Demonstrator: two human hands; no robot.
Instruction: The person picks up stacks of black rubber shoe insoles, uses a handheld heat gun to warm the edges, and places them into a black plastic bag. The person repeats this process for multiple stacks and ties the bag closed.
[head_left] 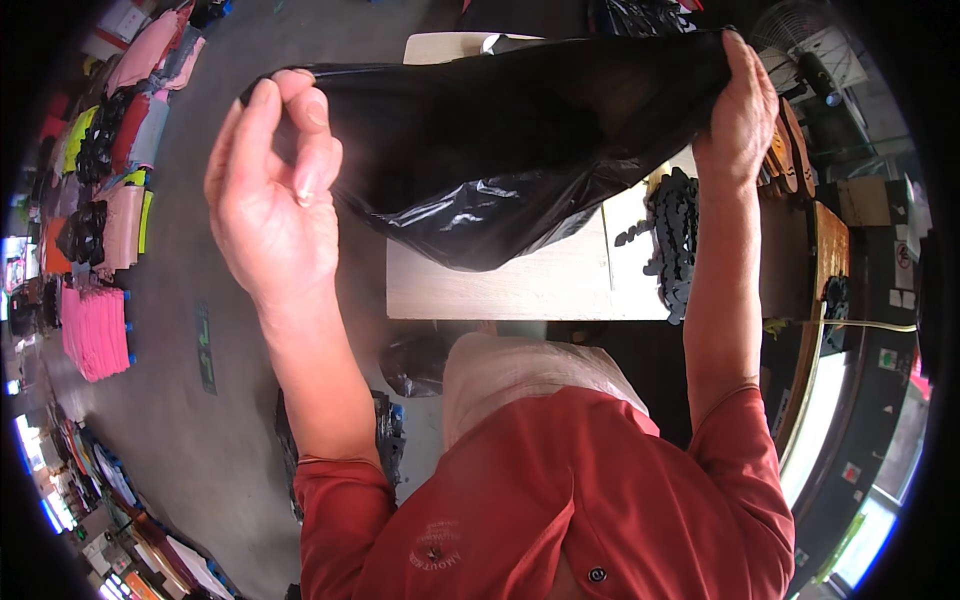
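Note:
A black plastic bag (480,140) is stretched wide between my two raised hands, its lower part sagging over the pale table (480,290). My left hand (275,190) pinches the bag's upper left corner between thumb and fingers, the other fingers curled. At the upper right corner, my right hand (740,120) grips the edge with its fingers partly turned away. Beside my right forearm, a pile of flat black cut pieces (675,235) with wavy edges lies on the table. The bag hides much of the tabletop.
Stacks of coloured sheets, among them a pink stack (95,330), stand along the left. A fan (815,60) is at the back right, near brown wooden shapes (790,150). A wooden bench (830,250) runs along the right. A dark bag (415,362) sits below the table's front edge.

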